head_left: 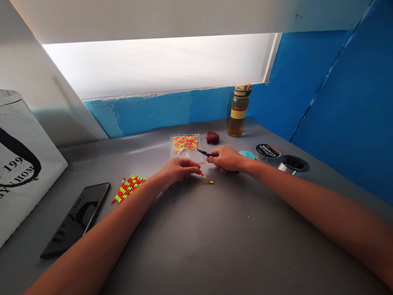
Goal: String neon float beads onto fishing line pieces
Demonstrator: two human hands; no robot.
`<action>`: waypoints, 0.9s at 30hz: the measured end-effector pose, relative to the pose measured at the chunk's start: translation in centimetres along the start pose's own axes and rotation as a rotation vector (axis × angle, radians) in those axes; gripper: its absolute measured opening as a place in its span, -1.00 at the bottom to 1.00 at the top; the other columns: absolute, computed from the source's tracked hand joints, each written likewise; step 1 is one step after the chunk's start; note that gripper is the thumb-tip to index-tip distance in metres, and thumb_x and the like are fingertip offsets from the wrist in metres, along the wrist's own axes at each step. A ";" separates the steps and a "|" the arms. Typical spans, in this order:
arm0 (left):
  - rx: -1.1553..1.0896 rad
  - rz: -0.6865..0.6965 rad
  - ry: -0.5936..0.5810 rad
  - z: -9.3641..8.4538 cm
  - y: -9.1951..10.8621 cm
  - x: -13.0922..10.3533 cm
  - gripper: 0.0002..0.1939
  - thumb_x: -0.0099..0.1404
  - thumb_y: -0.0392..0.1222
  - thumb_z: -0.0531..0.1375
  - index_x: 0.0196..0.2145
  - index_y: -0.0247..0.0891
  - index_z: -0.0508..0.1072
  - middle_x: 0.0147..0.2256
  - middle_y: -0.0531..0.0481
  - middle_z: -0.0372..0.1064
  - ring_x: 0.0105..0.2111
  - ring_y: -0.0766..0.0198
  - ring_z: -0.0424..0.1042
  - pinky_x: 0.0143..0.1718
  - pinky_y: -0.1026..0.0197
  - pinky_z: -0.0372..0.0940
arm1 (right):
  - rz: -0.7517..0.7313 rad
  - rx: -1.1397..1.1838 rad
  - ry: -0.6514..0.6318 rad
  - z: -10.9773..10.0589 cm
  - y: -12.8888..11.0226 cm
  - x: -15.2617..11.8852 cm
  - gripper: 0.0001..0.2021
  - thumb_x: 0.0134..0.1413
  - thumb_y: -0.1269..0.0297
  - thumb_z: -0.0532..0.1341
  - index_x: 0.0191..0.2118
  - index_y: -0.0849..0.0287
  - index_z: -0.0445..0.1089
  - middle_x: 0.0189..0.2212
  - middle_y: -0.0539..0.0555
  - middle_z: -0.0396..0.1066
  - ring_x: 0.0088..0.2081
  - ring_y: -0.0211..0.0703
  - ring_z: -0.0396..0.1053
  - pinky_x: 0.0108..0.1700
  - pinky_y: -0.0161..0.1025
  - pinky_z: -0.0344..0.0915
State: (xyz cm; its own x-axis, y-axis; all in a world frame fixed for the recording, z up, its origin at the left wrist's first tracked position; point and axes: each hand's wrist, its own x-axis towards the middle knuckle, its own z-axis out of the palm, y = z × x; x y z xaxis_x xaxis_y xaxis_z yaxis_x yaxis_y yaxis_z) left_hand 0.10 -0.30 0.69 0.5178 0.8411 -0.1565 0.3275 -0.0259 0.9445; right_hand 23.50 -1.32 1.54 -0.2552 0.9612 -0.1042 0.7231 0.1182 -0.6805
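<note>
Near the middle of the table, my left hand (181, 171) is closed in a pinch on a short strand of red and yellow-green beads (206, 178), whose end slants down to the right. My right hand (227, 159) is wrapped round a dark, pointed tool that looks like scissors (208, 154). Its tips point left, a little above the strand and apart from it. Just behind the hands lies a clear plastic bag (185, 144) of loose beads in the same colours. Left of my left forearm, which partly covers it, is a patch of beads in rows (130, 187).
A dark red bundle of cord (212, 137) and a bottle of amber liquid (239, 111) stand at the back. On the right are a turquoise disc (247, 154), a round labelled case (267, 151) and a spool (294, 162). A phone (77, 220) and a white bag (15, 168) are left.
</note>
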 end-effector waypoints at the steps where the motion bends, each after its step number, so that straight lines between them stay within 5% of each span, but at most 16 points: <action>1: 0.002 -0.001 0.002 0.0 0.0 0.0 -0.54 -0.01 0.11 0.42 -0.23 -0.26 0.60 -0.31 -0.10 0.54 -0.53 0.37 0.21 -0.55 0.25 -0.04 | 0.001 0.005 0.002 0.0 0.0 0.0 -0.70 0.26 0.04 0.13 -0.24 0.20 0.40 -0.64 0.04 0.36 -0.63 -0.21 0.33 -0.60 -0.34 0.13; 27: 0.036 0.029 -0.106 -0.4 0.3 -0.4 -0.62 0.19 0.12 0.28 -0.23 -0.24 0.63 -0.37 -0.05 0.50 -0.45 0.34 0.28 -0.48 0.29 0.09 | -0.039 -0.125 0.050 0.3 -0.3 -0.5 -0.72 0.22 0.06 0.13 -0.27 0.17 0.43 -0.63 -0.01 0.36 -0.61 -0.24 0.34 -0.53 -0.34 0.10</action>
State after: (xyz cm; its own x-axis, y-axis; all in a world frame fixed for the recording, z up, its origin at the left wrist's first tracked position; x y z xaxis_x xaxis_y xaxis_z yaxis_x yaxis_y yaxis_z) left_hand -0.32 -0.46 1.13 0.6077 0.7778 -0.1605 0.3382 -0.0706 0.9384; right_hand 23.18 -1.88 1.54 -0.2545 0.9662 -0.0411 0.7887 0.1828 -0.5870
